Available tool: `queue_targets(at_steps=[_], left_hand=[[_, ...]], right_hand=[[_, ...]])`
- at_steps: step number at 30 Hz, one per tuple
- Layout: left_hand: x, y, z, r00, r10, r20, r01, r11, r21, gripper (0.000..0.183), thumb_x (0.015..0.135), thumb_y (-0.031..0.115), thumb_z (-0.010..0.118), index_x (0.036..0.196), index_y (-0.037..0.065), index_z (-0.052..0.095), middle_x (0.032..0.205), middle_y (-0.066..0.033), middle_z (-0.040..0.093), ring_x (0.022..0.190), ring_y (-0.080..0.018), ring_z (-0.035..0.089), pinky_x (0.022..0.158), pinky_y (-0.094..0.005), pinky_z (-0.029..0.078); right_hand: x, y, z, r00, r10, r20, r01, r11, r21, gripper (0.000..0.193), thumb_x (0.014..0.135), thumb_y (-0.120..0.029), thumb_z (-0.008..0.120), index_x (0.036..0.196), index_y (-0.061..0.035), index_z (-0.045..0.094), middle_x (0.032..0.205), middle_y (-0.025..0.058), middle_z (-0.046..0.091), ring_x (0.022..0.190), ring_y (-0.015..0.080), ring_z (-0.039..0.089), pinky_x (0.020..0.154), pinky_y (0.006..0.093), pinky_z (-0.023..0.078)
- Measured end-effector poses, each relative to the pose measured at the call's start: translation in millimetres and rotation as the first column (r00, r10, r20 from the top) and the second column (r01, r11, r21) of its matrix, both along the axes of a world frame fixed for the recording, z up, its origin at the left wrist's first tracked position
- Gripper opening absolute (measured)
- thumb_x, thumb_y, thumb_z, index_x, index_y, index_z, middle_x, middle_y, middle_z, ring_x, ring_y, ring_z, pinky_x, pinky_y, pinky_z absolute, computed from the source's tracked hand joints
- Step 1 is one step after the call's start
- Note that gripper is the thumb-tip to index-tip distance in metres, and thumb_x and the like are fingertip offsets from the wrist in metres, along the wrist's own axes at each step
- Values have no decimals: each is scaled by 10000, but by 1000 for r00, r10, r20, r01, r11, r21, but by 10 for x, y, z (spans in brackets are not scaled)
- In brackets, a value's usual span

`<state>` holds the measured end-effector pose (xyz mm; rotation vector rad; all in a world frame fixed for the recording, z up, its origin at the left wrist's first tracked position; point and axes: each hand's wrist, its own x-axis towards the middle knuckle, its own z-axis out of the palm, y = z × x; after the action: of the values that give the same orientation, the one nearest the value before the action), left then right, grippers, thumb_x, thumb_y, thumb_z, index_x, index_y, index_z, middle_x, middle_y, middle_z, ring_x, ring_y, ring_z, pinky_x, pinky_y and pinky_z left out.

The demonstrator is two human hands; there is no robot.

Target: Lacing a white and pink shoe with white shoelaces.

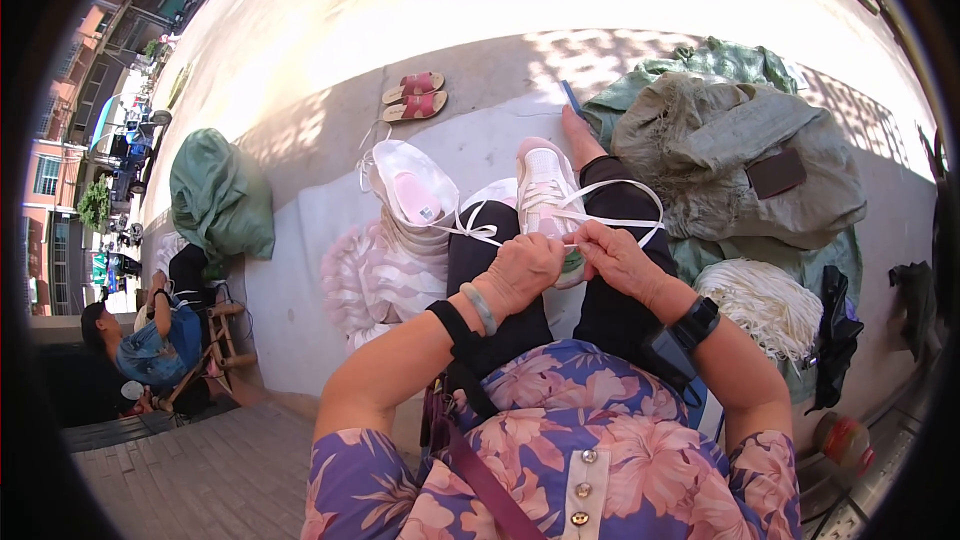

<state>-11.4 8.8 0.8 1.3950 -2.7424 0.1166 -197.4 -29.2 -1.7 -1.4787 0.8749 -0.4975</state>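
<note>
A pale pink and white sneaker upper (541,180) lies across my lap, its toe pointing away from me and white lace threaded through its front. My left hand (527,268) is closed in a pinch on the white shoelace (622,183), just left of the shoe's near end. On the other side my right hand (612,258) pinches the lace too, close to the left fingertips. Loops of lace spread out both ways over my dark trousers. The exact grip of the fingertips is partly hidden. Beside my left knee sits a stack of similar uppers (408,183), with pink insoles showing.
White laces (760,306) lie heaped at my right, beside a black plastic bag (836,335). Grey-green sacks (700,140) carry a dark flat object (776,174). Red sandals (415,106) stand ahead. Far left, another person (155,345) sits near a green sack (218,198).
</note>
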Motion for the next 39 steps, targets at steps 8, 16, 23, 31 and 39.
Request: queue_targets(at_steps=[8,16,23,31,39], left_hand=[[-2,-97,35,992,-127,-9,126,990,-56,95,699,112,545,738,70,469,637,-73,489,560,-198,548,461,-287,439],[-11,-84,49,994,-74,-81,75,997,8,85,705,108,546,738,84,471,641,-70,492,551,-190,546,461,-282,440],[18,-87,3,989,80,-125,-66,991,113,178,673,163,615,753,71,486,651,-78,495,564,-221,544,486,-314,448],[21,-155,87,966,153,-209,-111,974,198,248,651,196,648,793,56,501,673,-96,500,579,-245,541,511,-340,448],[48,-228,333,900,339,-275,-179,861,476,321,662,250,688,817,37,503,707,-110,532,633,-274,574,551,-361,459]], right_hand=[[-56,-125,-361,989,-128,72,125,991,47,109,892,-104,476,914,-24,547,724,55,603,629,123,588,587,257,456],[-32,-222,-220,949,-311,44,299,938,173,118,862,-100,509,838,-15,586,695,38,600,594,116,571,553,253,453],[152,-290,-256,934,-309,-181,197,865,-461,100,757,-97,533,771,-16,588,711,158,600,668,342,585,602,386,460],[67,-274,-317,949,-316,-9,312,941,-128,83,798,-57,555,856,-8,587,666,96,586,539,166,544,531,287,448],[39,-244,-265,934,-351,70,338,930,147,55,813,-44,552,830,1,579,647,31,574,518,86,515,489,225,423]])
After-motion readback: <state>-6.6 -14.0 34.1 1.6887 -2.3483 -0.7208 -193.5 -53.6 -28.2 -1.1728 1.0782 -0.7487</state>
